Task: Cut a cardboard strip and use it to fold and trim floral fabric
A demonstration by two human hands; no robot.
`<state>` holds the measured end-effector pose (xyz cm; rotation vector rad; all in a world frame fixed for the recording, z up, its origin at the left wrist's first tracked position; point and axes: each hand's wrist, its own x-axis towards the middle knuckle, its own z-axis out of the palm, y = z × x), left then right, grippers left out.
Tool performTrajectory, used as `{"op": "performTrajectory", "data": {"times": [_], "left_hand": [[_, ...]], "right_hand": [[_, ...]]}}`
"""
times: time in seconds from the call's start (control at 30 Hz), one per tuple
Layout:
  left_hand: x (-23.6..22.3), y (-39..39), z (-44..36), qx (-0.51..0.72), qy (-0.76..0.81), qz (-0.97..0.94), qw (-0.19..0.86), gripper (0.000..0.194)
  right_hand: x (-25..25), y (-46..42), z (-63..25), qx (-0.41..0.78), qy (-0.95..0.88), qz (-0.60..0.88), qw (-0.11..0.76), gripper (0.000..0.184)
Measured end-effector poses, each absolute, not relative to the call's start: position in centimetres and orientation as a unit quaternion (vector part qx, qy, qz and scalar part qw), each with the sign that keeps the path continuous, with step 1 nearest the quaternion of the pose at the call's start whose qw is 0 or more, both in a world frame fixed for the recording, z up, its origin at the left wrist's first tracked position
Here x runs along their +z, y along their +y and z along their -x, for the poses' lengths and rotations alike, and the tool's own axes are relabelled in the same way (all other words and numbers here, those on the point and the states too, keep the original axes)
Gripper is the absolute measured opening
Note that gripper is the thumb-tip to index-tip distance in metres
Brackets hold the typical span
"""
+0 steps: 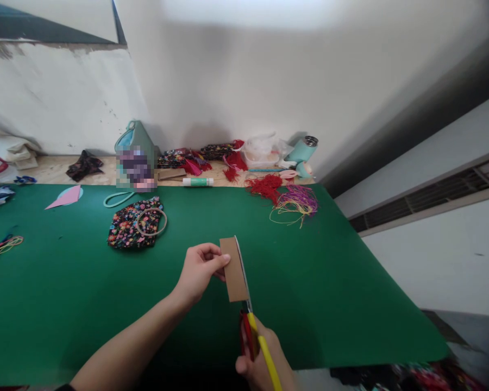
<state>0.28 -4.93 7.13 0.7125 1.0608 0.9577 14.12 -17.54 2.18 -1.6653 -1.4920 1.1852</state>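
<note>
A brown strip of cardboard [234, 279] is pinched between the thumb and fingers of my left hand [204, 269], above the green table. My right hand [271, 358] is wrapped round the handles of a pair of scissors [264, 347], one yellow and one red. A blade runs along the right edge of the cardboard, reaching up to its top corner. The other blade is mostly hidden, so I cannot tell whether it lies behind the strip. Beyond my left hand lies black floral fabric [122, 225] with a round hoop [165, 222] on it.
Along the wall stand a pouch [146, 144], a glue stick [198, 182], folded floral fabric [173, 157], a plastic tub [261, 155] and a teal bottle [303, 149]. Red threads [264, 187] and purple and yellow cords [297, 201] lie at the back right. Pink paper [69, 196] lies at left.
</note>
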Motion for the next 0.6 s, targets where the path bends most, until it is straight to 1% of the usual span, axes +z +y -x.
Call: {"op": "performTrajectory", "data": {"times": [0.07, 0.17, 0.27, 0.33, 0.43, 0.53, 0.6], "left_hand": [[7.1, -5.0, -0.3, 0.428, 0.474, -0.323, 0.698, 0.030], [7.1, -5.0, -0.3, 0.435, 0.473, -0.318, 0.697, 0.030], [7.1, -5.0, -0.3, 0.445, 0.472, -0.310, 0.695, 0.030], [7.1, -5.0, -0.3, 0.448, 0.468, -0.309, 0.697, 0.030], [6.9, -4.9, -0.4, 0.460, 0.463, -0.301, 0.695, 0.030], [6.8, -4.7, -0.5, 0.487, 0.468, -0.288, 0.678, 0.030], [6.7, -4.4, -0.4, 0.504, 0.476, -0.284, 0.662, 0.031]], "right_hand": [[2.6, -17.2, -14.0, 0.455, -0.562, 0.623, 0.298, 0.066], [2.6, -16.8, -14.0, 0.437, -0.556, 0.641, 0.299, 0.066], [2.0, -16.9, -13.9, 0.456, -0.519, 0.634, 0.346, 0.070], [1.3, -17.2, -13.7, 0.509, -0.471, 0.600, 0.399, 0.074], [0.1, -18.0, -13.7, 0.624, -0.388, 0.518, 0.437, 0.078], [-1.1, -18.9, -14.4, 0.726, -0.275, 0.450, 0.442, 0.080], [-1.8, -19.4, -15.1, 0.794, -0.211, 0.430, 0.375, 0.073]]}}
